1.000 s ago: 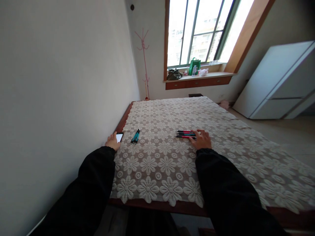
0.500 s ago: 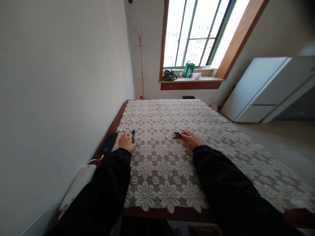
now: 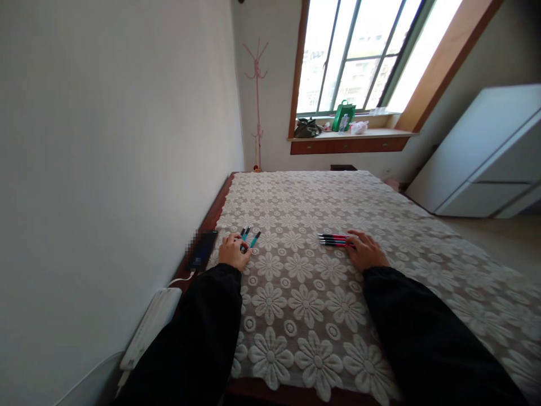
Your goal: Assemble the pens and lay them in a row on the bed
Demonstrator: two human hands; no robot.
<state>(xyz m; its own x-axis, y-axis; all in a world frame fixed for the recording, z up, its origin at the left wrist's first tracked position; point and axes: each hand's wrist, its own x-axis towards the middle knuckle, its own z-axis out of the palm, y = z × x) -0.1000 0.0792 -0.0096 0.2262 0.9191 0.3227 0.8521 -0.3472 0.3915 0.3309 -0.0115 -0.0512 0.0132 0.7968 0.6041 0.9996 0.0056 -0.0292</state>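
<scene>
My left hand [image 3: 235, 251] rests low on the lace tablecloth, its fingers curled over teal pens [image 3: 255, 240]. Three dark tips poke out beyond the fingers, fanned slightly apart; one pen lies along the thumb side. The other pens' lower ends are hidden under the hand. To the right, my right hand [image 3: 367, 251] has thumb and fingers closed around the right ends of several red and black pens [image 3: 333, 241]. Those pens lie side by side on the cloth, silver tips toward the left.
The tablecloth [image 3: 305, 304] covers a dark wooden table beside the white wall. At the left edge lie a phone [image 3: 203, 251] and a white power strip [image 3: 152, 327] with cords. A coat rack [image 3: 257, 101], a windowsill with bags [image 3: 344, 117] and a fridge [image 3: 477, 146] stand farther off.
The view has shifted, moving the scene rightward. The teal pens now show as separate, fanned tips by my left hand. More of the red and black pens' length shows beyond my right fingers.
</scene>
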